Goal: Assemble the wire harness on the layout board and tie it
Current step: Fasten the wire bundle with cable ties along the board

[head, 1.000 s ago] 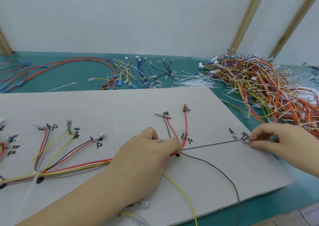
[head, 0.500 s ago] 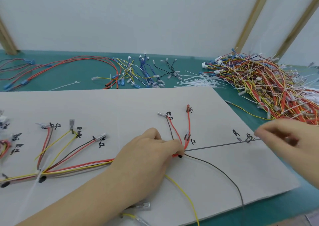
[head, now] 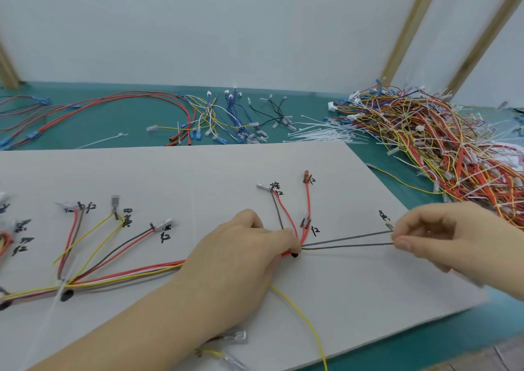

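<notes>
Pressing down on the layout board (head: 354,299), the left hand (head: 238,263) pins the wire harness (head: 127,275) at a black dot, fingers curled over the bundle. Two dark wires (head: 348,243) are pinched at their far ends by the right hand (head: 442,237), thumb against fingertips, and are stretched taut between the hands. Handwritten Chinese characters are marked beside the terminals; "红" is legible at several. A loose yellow wire (head: 300,316) trails toward the board's near edge.
</notes>
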